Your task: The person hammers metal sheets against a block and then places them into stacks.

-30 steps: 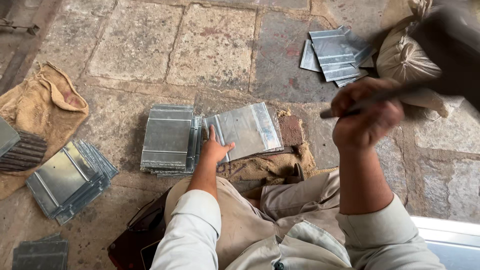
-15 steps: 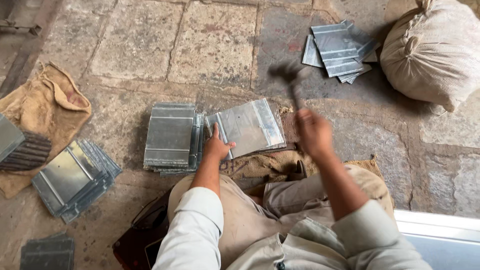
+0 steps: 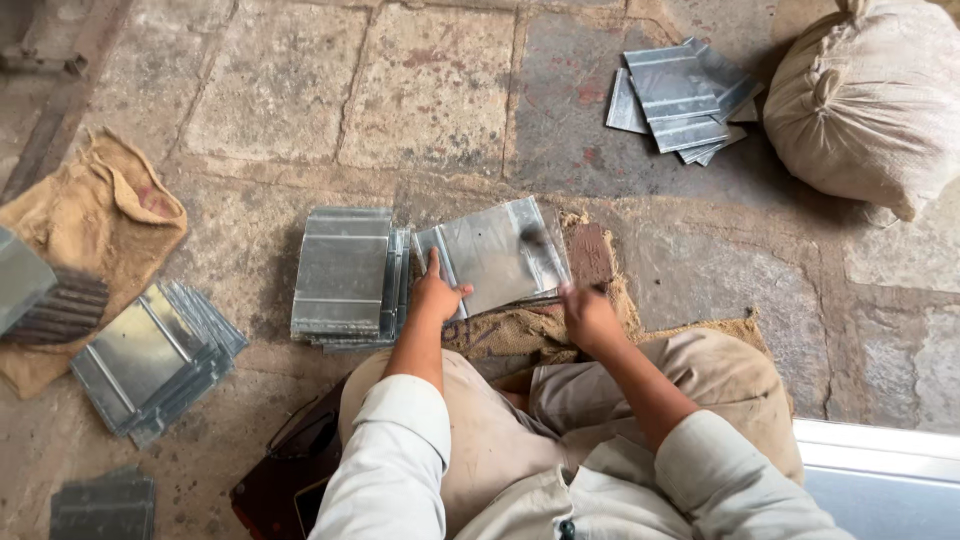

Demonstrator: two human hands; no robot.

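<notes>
A thin, grey, ribbed sheet-metal plate (image 3: 495,255) lies on burlap on the stone floor (image 3: 280,90), pinned flat at its near-left corner by the left hand (image 3: 437,296). The right hand (image 3: 588,315) is closed round a blurred hammer (image 3: 545,255). The plate is judged light, stiff and sharp-edged, and best held flat-palmed, clear of its edges.

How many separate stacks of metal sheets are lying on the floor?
5: top right, centre beside the left hand, left, bottom left, far left edge; others may lie outside view.

shiny metal sheet (image 3: 490,255) flat on burlap, blurred hammer (image 3: 545,255) on it
</notes>
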